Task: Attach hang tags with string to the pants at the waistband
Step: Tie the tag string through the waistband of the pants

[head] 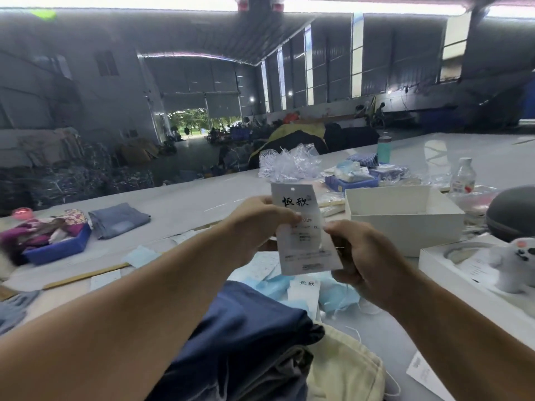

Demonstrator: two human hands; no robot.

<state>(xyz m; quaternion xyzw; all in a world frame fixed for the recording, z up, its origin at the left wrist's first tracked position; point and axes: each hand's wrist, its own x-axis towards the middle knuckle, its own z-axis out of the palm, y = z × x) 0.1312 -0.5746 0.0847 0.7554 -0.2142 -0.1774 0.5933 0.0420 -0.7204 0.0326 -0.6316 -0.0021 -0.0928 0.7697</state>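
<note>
A white hang tag (304, 235) with black printed characters and a punched hole at its top is held upright in front of me. My left hand (257, 224) pinches its left edge and my right hand (362, 256) grips its right edge. Below my arms lies a pile of folded pants: dark blue pants (246, 328) on top, a grey pair (283, 374) and a cream pair (347, 369) beside them. Another white tag (304, 290) lies on pale blue sheets just past the pile. A thin white string (359, 337) lies on the cream pants.
An open white box (405, 218) stands at the right, with a grey case (512, 215) and a plush toy (518, 264) beyond it. A blue tray (58, 247) of cloth and folded jeans (118, 218) sit at the left. Plastic bags (289, 163) and bottles lie farther back.
</note>
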